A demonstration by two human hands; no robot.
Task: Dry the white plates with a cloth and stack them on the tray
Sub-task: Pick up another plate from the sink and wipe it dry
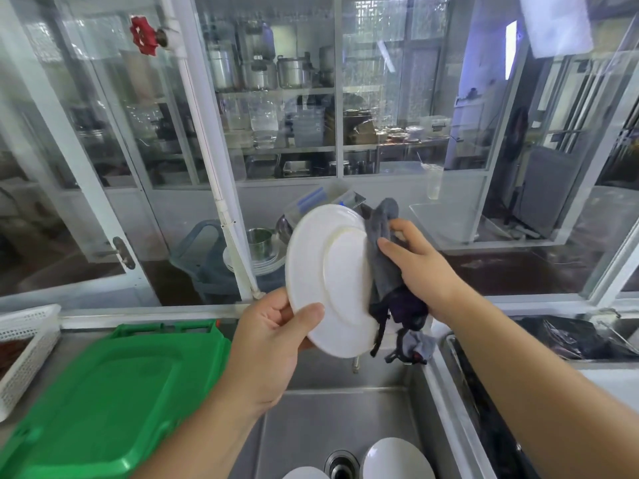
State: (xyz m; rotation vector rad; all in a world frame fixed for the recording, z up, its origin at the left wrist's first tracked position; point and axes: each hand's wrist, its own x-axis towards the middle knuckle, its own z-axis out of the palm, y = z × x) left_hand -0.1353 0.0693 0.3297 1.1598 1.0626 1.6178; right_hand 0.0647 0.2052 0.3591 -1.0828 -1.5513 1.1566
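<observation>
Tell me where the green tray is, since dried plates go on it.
In the head view the green tray lies on the steel counter at lower left, beside the sink, with a white basket at its left.

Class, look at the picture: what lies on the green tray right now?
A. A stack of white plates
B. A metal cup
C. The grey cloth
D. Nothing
D: the green tray shows only its bare surface, while the left hand holds a white plate above the sink.
</observation>
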